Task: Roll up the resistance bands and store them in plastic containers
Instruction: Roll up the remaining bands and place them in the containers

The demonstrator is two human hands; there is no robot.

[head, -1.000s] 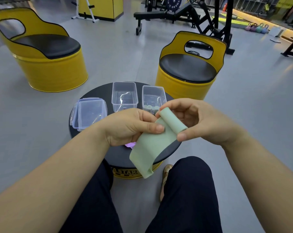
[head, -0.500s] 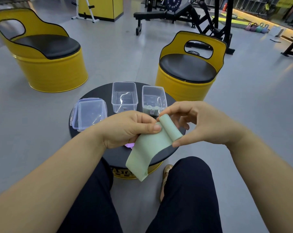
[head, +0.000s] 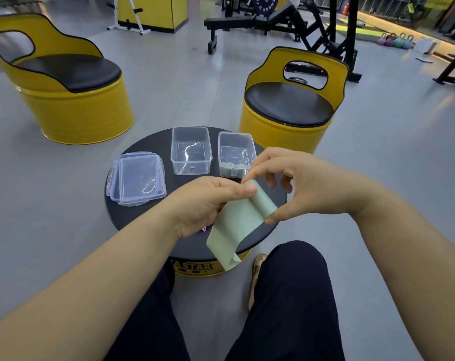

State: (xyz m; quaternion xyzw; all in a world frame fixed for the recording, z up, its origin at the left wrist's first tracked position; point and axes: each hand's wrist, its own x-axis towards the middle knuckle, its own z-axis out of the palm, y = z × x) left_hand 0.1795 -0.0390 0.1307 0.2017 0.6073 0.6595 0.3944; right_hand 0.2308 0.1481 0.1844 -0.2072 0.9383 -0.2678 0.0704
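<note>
Single head-worn view; faces forward, downward; close over left hand (head: 202, 204), right hand (head: 307, 186); round table (head: 135, 217) just beyond; wide-angle.

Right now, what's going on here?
A seated person holds a half-rolled pale green resistance band over a round black table. The left hand pinches the band at the roll, the right hand grips the roll itself; the unrolled tail hangs down. The rightmost clear plastic container already holds pale green rolls; the middle clear container stands open.
</note>
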